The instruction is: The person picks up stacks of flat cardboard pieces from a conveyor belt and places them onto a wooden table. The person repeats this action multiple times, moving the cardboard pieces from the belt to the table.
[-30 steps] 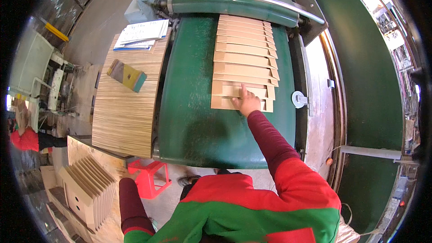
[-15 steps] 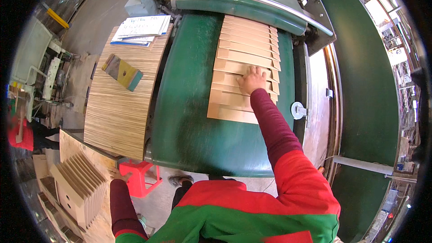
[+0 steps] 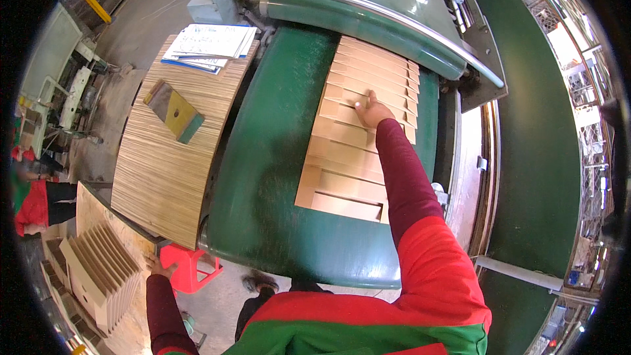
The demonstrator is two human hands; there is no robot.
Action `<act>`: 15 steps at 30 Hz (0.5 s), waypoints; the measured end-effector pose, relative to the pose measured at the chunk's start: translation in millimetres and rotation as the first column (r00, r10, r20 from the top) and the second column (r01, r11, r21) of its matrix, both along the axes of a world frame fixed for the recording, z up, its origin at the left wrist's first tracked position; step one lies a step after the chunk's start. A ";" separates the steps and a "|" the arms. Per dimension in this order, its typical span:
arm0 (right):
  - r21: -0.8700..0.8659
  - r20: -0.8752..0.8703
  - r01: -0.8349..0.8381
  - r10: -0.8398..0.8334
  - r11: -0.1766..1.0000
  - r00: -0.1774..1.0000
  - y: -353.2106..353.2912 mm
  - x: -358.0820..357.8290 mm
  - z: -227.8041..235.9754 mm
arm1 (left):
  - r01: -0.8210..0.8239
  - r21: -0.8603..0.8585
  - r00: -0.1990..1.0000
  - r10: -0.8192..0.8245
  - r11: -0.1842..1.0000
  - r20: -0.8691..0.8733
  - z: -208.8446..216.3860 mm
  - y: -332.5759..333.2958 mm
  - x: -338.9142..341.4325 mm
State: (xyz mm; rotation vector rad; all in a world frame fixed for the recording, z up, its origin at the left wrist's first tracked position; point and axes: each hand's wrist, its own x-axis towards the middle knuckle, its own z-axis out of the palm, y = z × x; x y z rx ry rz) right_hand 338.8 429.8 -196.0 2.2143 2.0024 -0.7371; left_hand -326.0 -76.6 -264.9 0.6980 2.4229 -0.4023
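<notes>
1. The flat cardboard pieces (image 3: 345, 158) lie in an overlapping row on the green belt (image 3: 253, 184), their far end close by the roller (image 3: 365, 31).
2. The right hand (image 3: 374, 112) rests on the middle of the row, fingers partly spread and gripping nothing.
3. The left hand (image 3: 160, 267) hangs near the red stool (image 3: 189, 269) and the cardboard stack (image 3: 105, 276), fingers apart, with nothing seen in it; whether it touches anything I cannot tell.
4. A sideways push from the right hand could skew the row, since the pieces seem only laid over one another.
5. Uneven pressure might bend a flap or bunch pieces together.
6. If the belt runs, fingers too near the roller could be pinched.
7. A careless left elbow could knock the leaning stack.
</notes>
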 end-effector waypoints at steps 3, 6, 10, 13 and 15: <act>-0.018 0.010 0.028 -0.028 0.999 1.000 16.8 3.8 -4.7 | -0.002 -0.030 1.000 0.002 1.000 -0.026 2.1 1.5 4.1; -0.056 0.168 -0.065 0.073 0.996 0.983 44.5 13.1 9.4 | 0.003 -0.090 0.998 -0.008 0.996 -0.060 5.5 5.9 9.6; 0.090 0.351 -0.247 0.201 0.965 0.915 71.7 18.6 12.7 | -0.020 -0.031 0.999 0.019 0.999 -0.027 18.3 8.9 17.7; 0.190 0.176 -0.153 0.120 0.970 0.977 68.0 30.3 -8.0 | -0.049 -0.034 0.999 0.049 0.998 0.002 29.2 12.5 24.9; 0.191 0.249 -0.148 0.098 0.970 0.964 64.2 35.3 -25.7 | -0.040 -0.021 0.999 0.040 0.999 -0.001 35.1 14.4 30.7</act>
